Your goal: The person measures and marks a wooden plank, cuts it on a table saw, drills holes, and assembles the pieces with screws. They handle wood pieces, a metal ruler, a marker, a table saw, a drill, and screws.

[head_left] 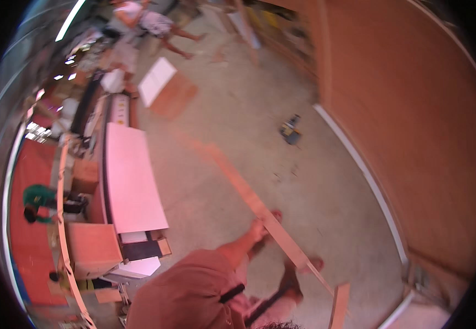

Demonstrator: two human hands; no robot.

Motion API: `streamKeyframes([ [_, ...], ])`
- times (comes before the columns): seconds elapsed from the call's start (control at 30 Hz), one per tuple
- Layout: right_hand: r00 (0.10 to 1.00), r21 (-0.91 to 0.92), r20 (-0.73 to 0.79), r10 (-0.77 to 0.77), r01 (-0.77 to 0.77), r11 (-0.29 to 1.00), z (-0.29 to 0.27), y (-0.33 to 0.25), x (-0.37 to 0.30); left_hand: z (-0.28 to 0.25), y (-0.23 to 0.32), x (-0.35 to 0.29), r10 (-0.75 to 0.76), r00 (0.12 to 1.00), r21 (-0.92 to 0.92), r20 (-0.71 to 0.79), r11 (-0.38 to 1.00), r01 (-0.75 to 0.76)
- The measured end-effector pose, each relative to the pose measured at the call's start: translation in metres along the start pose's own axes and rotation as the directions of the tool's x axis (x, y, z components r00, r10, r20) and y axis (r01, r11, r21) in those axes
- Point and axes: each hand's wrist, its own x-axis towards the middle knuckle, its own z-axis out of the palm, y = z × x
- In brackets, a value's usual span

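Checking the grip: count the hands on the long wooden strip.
2. The left hand holds the strip about midway along; the right hand holds it nearer the person. The blur hides the fingers.

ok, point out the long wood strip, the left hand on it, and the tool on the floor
long wood strip [243,189], head view, mid-length of its face
left hand [261,226], head view, back of hand
tool [290,130], head view, its body

White panel [133,178] on a workbench, small power tool [290,130] on the concrete floor [249,120], reddish board wall [413,126].
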Motion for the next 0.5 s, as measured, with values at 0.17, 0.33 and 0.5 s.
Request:
streamKeyframes([
  [0.17,0.992,-0.252,0.027,-0.12,0.123,0.96,-0.026,0.05,0.104,-0.087,-0.055,0.129,-0.093,0.984,0.089,-0.149,0.99,0.107],
  [0.33,0.811,-0.925,0.191,-0.554,0.337,0.175,-0.082,-0.003,0.161,-0.185,-0.056,0.232,-0.052,0.985,0.153,-0.167,0.985,0.078],
  [0.5,0.948,-0.097,0.313,-0.051,0.085,0.992,-0.044,0.013,0.233,-0.201,-0.071,0.287,0.056,0.998,0.06,-0.024,0.997,-0.055],
])
